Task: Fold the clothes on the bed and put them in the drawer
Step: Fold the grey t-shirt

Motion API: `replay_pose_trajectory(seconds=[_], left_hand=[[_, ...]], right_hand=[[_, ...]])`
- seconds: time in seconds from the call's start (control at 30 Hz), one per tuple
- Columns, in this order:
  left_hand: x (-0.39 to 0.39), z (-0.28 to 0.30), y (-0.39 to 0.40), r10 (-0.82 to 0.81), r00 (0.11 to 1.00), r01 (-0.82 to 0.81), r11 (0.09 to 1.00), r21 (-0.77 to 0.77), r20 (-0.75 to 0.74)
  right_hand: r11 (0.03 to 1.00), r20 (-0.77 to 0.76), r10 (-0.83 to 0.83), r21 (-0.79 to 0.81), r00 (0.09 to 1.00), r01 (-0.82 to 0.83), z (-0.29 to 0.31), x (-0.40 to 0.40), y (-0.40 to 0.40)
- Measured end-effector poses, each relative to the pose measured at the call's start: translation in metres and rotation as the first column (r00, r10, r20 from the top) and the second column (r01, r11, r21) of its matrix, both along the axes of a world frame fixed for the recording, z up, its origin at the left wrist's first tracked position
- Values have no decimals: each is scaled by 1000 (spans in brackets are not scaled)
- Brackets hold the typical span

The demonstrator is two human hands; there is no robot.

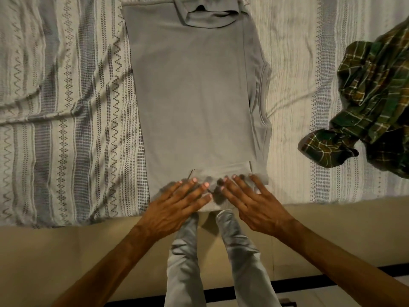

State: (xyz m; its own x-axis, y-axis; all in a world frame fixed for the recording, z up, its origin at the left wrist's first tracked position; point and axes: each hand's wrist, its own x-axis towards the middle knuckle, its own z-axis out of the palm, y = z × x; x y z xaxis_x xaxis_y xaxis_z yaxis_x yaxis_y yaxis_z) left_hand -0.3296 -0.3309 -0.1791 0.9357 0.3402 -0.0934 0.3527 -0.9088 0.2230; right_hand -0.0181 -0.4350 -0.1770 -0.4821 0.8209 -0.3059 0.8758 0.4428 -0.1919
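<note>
A grey t-shirt [194, 96] lies flat on the bed, its sides folded inward into a long rectangle, with the collar at the far end. At the shirt's near hem, my left hand [177, 202] and my right hand [250, 202] rest side by side with straight, spread fingers pressing on the cloth. Neither hand grips anything. A crumpled green plaid shirt [371, 103] lies on the bed to the right, apart from the grey one.
The bed sheet [66, 107] is white with grey zigzag and dotted stripes, wrinkled on the left. The beige bed side [66, 251] runs along the near edge. My legs in grey trousers [186, 262] stand against it. No drawer is in view.
</note>
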Motion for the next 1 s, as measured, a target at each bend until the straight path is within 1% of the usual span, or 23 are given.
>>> replay_pose_trajectory(seconds=[0.03,0.07,0.13,0.2,0.27,0.33,0.4,0.43,0.47,0.5,0.53,0.57,0.63,0.67,0.7,0.73,0.77,0.83,0.9,0.93,0.97,1.0], left_hand=[[2,-3,-2,-44,998,45,999,10,-34],[6,-6,0,-39,997,39,999,4,-65],[17,-13,4,37,989,-41,999,-31,-142],[26,-18,10,84,980,-82,997,17,-182],[31,-18,13,95,979,-87,995,53,-180],[32,-14,18,96,983,-93,995,25,-158],[32,-5,27,103,988,-105,994,-17,-112],[32,-3,32,133,988,-138,988,-63,-76],[31,-1,37,185,981,-192,968,-160,-60],[31,2,44,238,968,-250,919,-303,-78],[31,6,52,284,954,-296,843,-449,-95],[30,9,60,341,936,-331,761,-558,-91],[30,13,80,430,898,-377,634,-676,-97],[31,14,91,462,877,-405,559,-724,-134],[33,14,103,490,852,-438,469,-767,-187],[36,14,116,513,825,-471,390,-791,-238],[40,13,128,537,796,-505,333,-796,-280],[49,8,151,573,729,-589,248,-769,-374],[55,3,171,572,667,-660,156,-735,-478],[56,1,178,549,653,-676,113,-728,-522],[56,0,185,517,658,-678,91,-730,-547],[54,1,188,480,682,-667,99,-738,-552]], right_hand=[[1000,40,12,-27,999,-11,-5,-3,3],[999,82,-9,-40,997,12,-9,-6,9],[998,139,-59,-29,988,64,-15,-9,19],[997,160,-79,-2,984,81,-19,-10,22],[997,151,-77,34,986,72,-20,-10,21],[994,90,-90,69,992,84,-15,-8,25],[989,-20,-134,68,991,135,-7,-4,37],[985,-84,-163,50,983,167,-2,-2,44],[978,-132,-199,33,971,205,3,1,50],[968,-171,-246,5,954,250,8,3,56],[951,-212,-307,-44,928,304,14,7,64],[918,-272,-395,-137,877,371,21,11,72],[789,-375,-608,-383,700,480,31,23,90],[716,-385,-691,-479,612,508,34,29,99],[660,-376,-745,-538,551,525,34,37,109],[615,-361,-781,-584,509,529,33,44,120],[574,-348,-811,-628,471,525,30,52,130],[463,-308,-879,-730,363,503,23,64,150],[323,-221,-943,-789,250,522,12,73,165],[262,-171,-962,-798,213,543,4,77,169],[213,-131,-974,-805,184,554,-3,81,171],[175,-98,-981,-817,167,550,-9,83,171]])
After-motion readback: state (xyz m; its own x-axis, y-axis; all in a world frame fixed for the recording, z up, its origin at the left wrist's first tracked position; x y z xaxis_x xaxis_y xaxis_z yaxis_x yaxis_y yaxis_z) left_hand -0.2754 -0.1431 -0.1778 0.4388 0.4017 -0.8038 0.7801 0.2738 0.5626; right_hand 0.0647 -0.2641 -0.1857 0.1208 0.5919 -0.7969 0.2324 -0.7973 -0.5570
